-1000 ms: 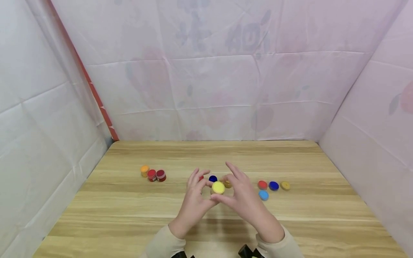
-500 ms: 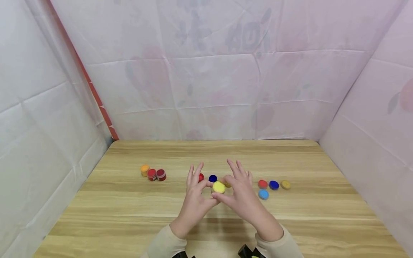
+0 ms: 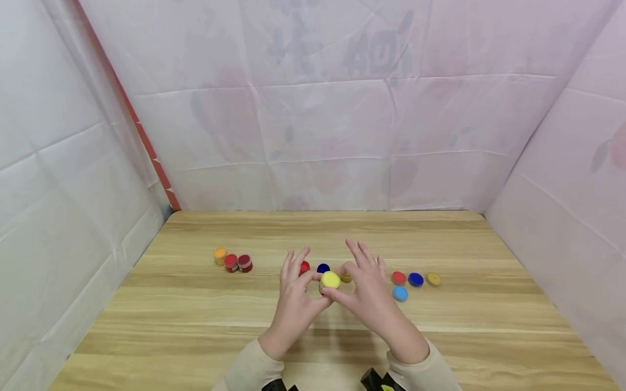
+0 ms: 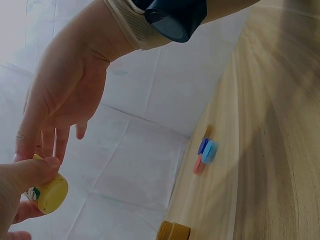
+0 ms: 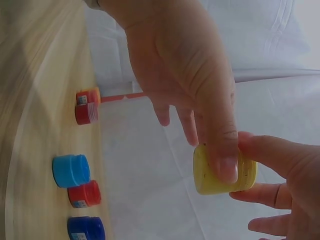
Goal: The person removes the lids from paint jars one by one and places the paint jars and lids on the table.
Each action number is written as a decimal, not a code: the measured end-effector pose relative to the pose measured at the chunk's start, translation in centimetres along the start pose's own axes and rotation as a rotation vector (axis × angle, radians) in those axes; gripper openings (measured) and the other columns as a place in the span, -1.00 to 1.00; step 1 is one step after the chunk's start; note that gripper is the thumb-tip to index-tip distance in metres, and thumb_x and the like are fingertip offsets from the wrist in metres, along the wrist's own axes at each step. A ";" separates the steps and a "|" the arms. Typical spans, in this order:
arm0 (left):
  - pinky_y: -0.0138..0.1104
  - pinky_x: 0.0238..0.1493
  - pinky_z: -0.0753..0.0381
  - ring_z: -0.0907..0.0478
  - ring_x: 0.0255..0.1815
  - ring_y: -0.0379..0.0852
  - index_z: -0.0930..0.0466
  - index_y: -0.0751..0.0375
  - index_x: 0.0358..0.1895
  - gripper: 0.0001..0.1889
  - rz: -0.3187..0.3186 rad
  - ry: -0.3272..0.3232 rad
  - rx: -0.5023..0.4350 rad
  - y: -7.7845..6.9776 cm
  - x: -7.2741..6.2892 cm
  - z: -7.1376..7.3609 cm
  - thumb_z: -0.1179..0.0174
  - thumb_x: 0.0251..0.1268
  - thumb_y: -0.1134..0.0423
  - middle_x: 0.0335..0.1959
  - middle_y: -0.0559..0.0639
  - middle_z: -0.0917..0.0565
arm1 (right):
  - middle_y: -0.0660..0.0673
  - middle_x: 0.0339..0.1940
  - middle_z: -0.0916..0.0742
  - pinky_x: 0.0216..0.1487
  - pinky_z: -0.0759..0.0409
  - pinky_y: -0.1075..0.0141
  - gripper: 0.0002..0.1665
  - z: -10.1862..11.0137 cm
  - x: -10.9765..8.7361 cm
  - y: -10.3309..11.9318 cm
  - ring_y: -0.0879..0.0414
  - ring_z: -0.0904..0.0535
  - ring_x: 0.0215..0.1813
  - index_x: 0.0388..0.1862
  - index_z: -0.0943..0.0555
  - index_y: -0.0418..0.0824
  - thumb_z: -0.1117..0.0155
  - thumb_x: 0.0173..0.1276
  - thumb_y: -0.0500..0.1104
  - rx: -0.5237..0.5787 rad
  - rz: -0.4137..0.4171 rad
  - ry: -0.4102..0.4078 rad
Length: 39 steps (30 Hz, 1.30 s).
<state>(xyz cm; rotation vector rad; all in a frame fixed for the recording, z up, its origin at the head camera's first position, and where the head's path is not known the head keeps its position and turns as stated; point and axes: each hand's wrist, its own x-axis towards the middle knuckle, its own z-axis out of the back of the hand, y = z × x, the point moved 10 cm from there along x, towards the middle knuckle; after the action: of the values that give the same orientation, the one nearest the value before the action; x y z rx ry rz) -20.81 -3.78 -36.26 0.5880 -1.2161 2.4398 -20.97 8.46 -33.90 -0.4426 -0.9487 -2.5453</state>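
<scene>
A small yellow paint pot (image 3: 330,280) is held up over the table between both hands, its yellow top facing the head camera. My left hand (image 3: 297,301) pinches it from the left; in the right wrist view the left thumb (image 5: 227,169) lies across the pot's body. From the right, my right hand (image 3: 373,304) pinches it with thumb and index finger, which sit near the ridged cap end in the right wrist view. The other fingers of both hands stick out. Just behind are a red pot (image 3: 304,266), a dark blue pot (image 3: 323,268) and an ochre pot (image 3: 346,278).
A light blue pot (image 5: 71,171) shows in the right wrist view. Red (image 3: 398,278), blue (image 3: 415,279), ochre (image 3: 433,279) and light blue lids (image 3: 400,294) lie on the right. Orange (image 3: 220,256), red (image 3: 231,263) and dark red pots (image 3: 245,263) stand together on the left.
The outer fingers of both hands have straightened and spread upward compared with a second ago. The yellow pot stays in nearly the same place between the hands.
</scene>
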 end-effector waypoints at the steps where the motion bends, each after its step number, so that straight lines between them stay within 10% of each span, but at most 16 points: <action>1: 0.31 0.19 0.00 0.02 0.40 0.24 -0.64 0.16 -0.41 -0.76 -0.008 -0.001 0.001 0.0 0.0 0.0 -0.49 -0.15 0.18 0.32 0.10 -0.32 | -0.27 0.40 -0.29 0.21 0.13 -0.39 -0.69 -0.1 0.0 0.0 -0.23 -0.02 0.43 -0.45 -0.56 -0.09 -0.51 -0.01 0.01 0.008 0.005 0.005; 8: 0.02 0.10 -0.38 -0.53 -0.03 -0.11 -0.62 0.14 -0.28 -0.78 0.025 0.073 -0.111 0.4 0.1 -0.7 -0.41 -0.04 0.28 -0.06 -0.05 -0.63 | -0.13 0.06 -0.61 0.10 -0.40 -0.10 -0.73 -0.6 0.1 -0.2 -0.11 -0.45 0.15 -0.32 -0.57 -0.10 -0.44 0.10 -0.02 0.066 -0.010 0.053; 14: -0.26 -0.32 -0.56 -0.49 -0.38 -0.25 -0.62 0.10 -0.20 -0.78 0.102 0.127 -0.206 1.1 0.0 -1.2 -0.36 0.05 0.27 -0.30 -0.19 -0.59 | 0.10 -0.41 -0.51 -0.36 -0.42 0.35 -0.73 -0.9 0.1 -0.7 0.16 -0.40 -0.33 -0.29 -0.57 -0.07 -0.41 0.12 0.02 0.082 -0.047 0.085; 23: -0.35 -0.35 -0.44 -0.39 -0.36 -0.17 -0.66 0.12 -0.17 -0.71 0.106 0.130 -0.119 1.3 -0.1 -1.0 -0.38 0.04 0.11 -0.33 -0.23 -0.48 | 0.10 -0.69 -0.32 -0.64 -0.09 0.44 -0.68 -1.1 0.1 -1.2 0.27 -0.12 -0.67 -0.29 -0.59 -0.06 -0.41 0.10 0.09 0.066 -0.094 0.098; 39: -0.28 -0.24 -0.44 -0.39 -0.22 -0.20 -0.68 0.20 -0.10 -0.59 0.124 0.177 -0.192 1.7 -0.1 -1.2 -0.36 0.04 0.01 -0.29 -0.23 -0.47 | 0.15 -0.66 -0.37 -0.66 -0.20 0.45 -0.60 -1.4 0.1 -1.1 0.30 -0.19 -0.65 -0.12 -0.60 -0.07 -0.37 0.14 0.10 0.173 -0.037 0.157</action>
<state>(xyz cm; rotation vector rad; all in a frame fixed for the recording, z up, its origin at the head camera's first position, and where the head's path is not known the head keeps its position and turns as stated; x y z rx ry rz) -21.80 -3.85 -38.10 0.2435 -1.4276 2.3771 -21.80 8.27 -35.44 -0.1736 -1.1139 -2.4610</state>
